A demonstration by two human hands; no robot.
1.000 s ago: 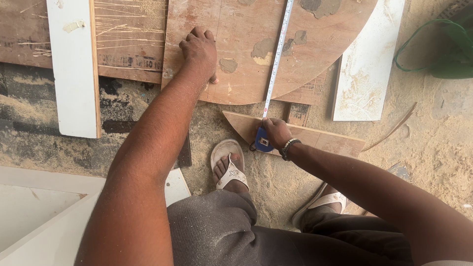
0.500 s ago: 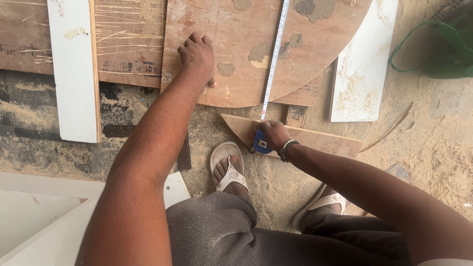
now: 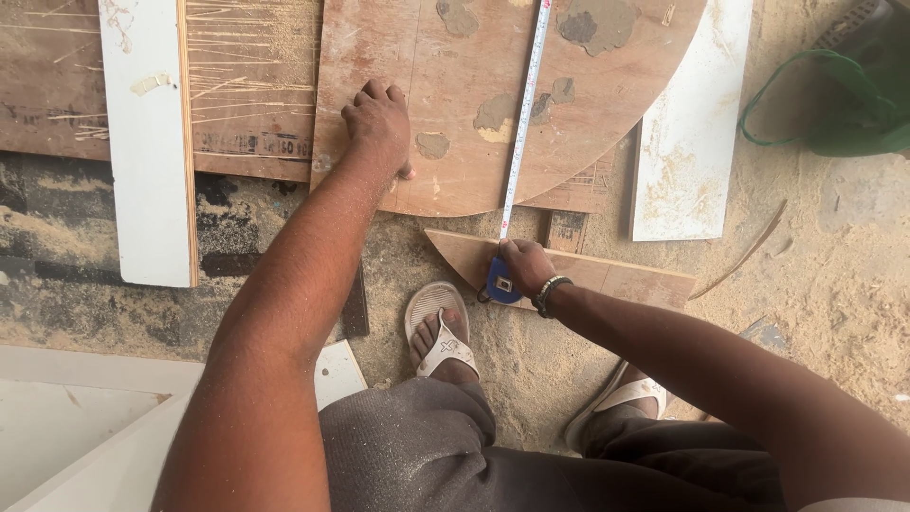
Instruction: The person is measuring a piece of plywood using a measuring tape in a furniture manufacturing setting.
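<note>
Sawdust floor, left hand (image 3: 377, 121) pressing plywood (image 3: 474, 95), right hand (image 3: 524, 266) seemingly gripping tape measure (image 3: 500, 283)

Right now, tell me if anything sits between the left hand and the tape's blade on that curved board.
Nothing visible does. The left hand presses flat on the curved plywood board; only bare, patchy wood separates it from the tape blade, held by the right hand.

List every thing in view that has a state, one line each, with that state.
tape measure: blade pulled out, lying across the board.
tape case: blue, gripped by the right hand.
left hand: pressed flat on the curved plywood board.
curved plywood board: lying flat, surface patched with filler.
triangular offcut: flat on the sawdust, under the right hand.
white panel: lying flat across the boards.
</note>
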